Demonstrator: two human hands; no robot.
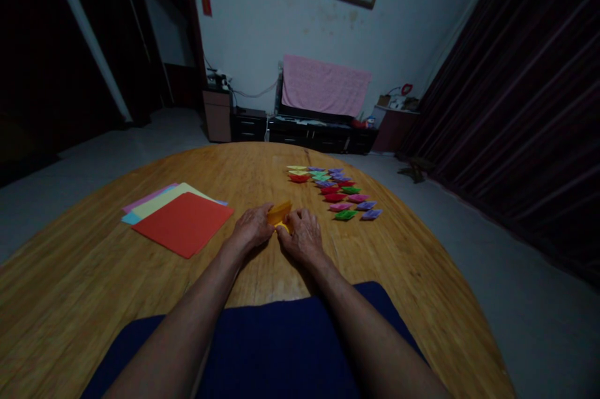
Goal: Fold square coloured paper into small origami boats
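By the left hand (254,226) and the right hand (304,235), the two sides of a folded orange-yellow paper (280,210) are pinched, one flap raised. The paper is held over the wooden table (253,164); whether the tabletop is touched by it cannot be told. To the left, coloured sheets (185,224) are stacked, red uppermost; to the right, small folded paper boats (345,216) are lined up in rows.
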